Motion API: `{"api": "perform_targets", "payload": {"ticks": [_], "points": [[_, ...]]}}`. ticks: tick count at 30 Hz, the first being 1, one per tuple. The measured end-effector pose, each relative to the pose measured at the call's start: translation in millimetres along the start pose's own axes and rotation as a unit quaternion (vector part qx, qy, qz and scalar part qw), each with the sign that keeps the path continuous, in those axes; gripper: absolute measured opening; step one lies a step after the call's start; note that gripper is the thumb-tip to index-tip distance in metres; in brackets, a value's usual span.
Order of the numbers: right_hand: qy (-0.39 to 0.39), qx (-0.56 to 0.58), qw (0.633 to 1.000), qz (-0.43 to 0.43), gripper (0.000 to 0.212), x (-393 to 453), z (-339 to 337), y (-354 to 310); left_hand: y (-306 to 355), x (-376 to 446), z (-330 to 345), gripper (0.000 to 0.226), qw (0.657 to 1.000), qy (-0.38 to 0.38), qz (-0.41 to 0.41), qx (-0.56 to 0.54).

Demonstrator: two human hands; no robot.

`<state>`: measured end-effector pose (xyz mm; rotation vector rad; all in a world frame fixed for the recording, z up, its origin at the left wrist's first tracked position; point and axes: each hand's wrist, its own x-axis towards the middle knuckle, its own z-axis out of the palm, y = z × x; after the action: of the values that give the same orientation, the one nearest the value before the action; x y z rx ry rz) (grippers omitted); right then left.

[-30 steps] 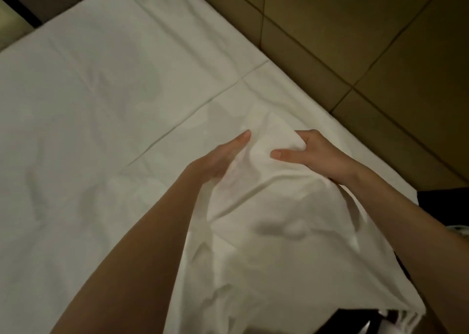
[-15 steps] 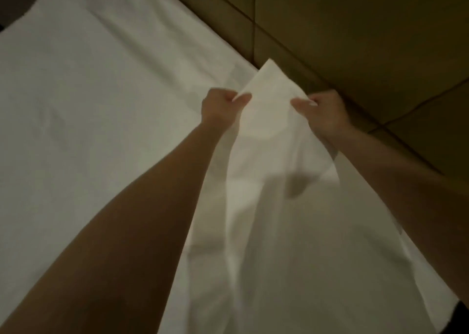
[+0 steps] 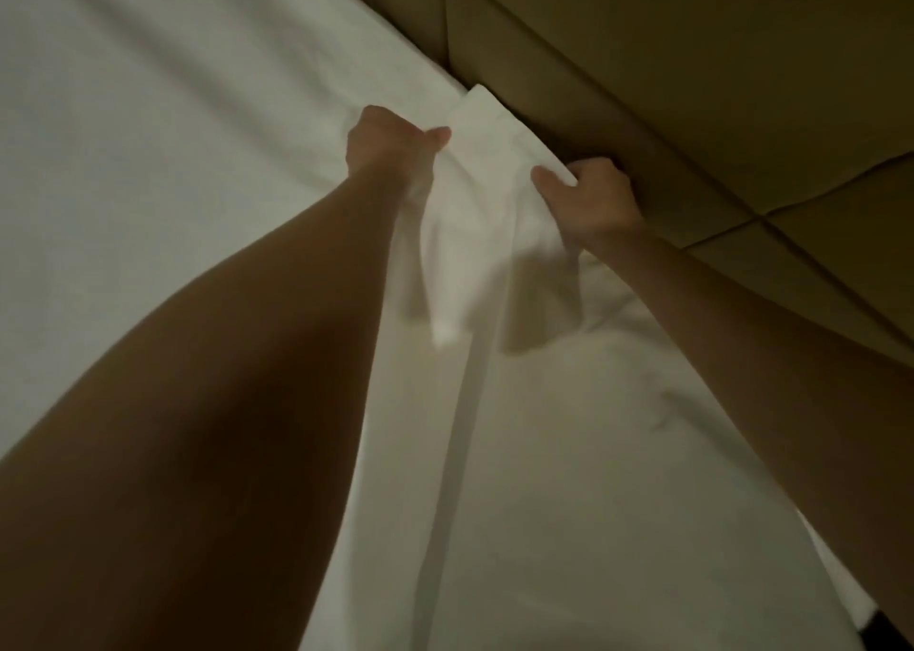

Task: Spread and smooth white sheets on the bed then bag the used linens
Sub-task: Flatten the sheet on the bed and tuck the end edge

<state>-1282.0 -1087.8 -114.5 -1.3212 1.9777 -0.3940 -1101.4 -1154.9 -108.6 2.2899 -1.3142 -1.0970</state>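
- The left hand (image 3: pixel 390 143), just above the centre of the frame, is curled into a fist, its thumb pinching the edge of a white sheet (image 3: pixel 475 195) against the fingers.
- The right hand (image 3: pixel 591 200), to the right of centre and a little lower, grips the same sheet — thumb on top of the cloth, fingers curled beneath it and hidden.
- Between the two hands the sheet is held up off the bed; its top corner pokes up above them, close to the headboard, and the cloth hangs down in loose folds below the hands.
- Both bare forearms reach in from the lower edge, the left one filling the lower left of the frame, the right one running along the right side.
- From the folds the sheet runs on toward the bottom of the frame, with one long crease down the middle.
- The bed (image 3: pixel 148 180) fills the left and upper left — covered in white cloth with soft wrinkles.
- A tan padded headboard (image 3: pixel 692 56) with seams between its panels takes up the upper right, meeting the bed along a diagonal line.
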Motion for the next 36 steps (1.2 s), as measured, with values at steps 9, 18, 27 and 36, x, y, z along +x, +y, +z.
{"api": "perform_targets", "payload": {"ticks": [9,18,27,36], "points": [[-0.04,0.109,0.993,0.035,0.03,-82,-49,62,-15,-105,4,0.064,0.962,0.044,0.255,0.088],[-0.052,0.051,0.994,0.085,0.025,-177,-97,128,-82,-296,82,0.063,0.903,-0.182,0.294,0.256],[-0.133,0.111,0.972,0.158,0.016,-280,-115,202,-98,-366,94,0.061,0.889,-0.251,0.261,0.281],[0.044,0.288,0.955,0.052,0.032,-296,-140,194,-5,-361,115,0.049,0.842,-0.211,0.438,0.232]]}}
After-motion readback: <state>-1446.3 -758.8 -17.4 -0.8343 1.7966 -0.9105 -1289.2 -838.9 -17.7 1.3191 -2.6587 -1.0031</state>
